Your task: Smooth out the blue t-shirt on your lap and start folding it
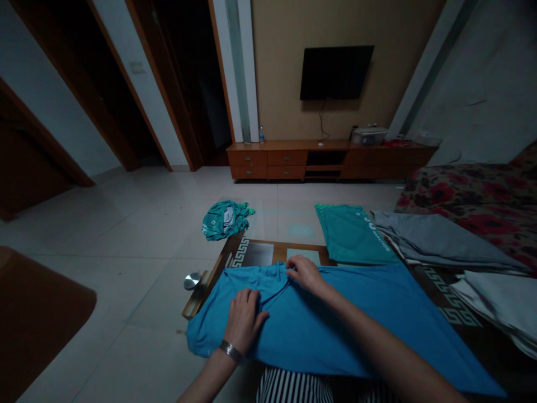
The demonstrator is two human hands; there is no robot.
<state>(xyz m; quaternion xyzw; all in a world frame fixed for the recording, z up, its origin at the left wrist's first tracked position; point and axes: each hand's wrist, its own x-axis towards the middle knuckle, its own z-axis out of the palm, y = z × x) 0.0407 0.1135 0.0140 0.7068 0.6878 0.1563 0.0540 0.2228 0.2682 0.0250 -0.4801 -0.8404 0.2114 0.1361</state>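
Observation:
A blue shirt [352,319] lies folded lengthwise across the low table, its near edge hanging toward a striped black-and-white garment [293,386]. My left hand [243,319], with a silver bracelet [231,351] at the wrist, rests on the left part of the shirt, thumb apart from the fingers. My right hand [305,273] is at the shirt's far edge, with bent fingers pinching the fabric. Between the hands the cloth is creased. A folded teal shirt [354,235] with white lettering lies just beyond the blue one.
A crumpled teal garment [224,219] sits at the table's far left corner. Folded grey cloth [440,238] and white cloth [503,305] lie on the right, near a floral-covered seat [474,196]. A round metal piece [192,281] is at the table's left edge. Brown furniture [37,319] stands left.

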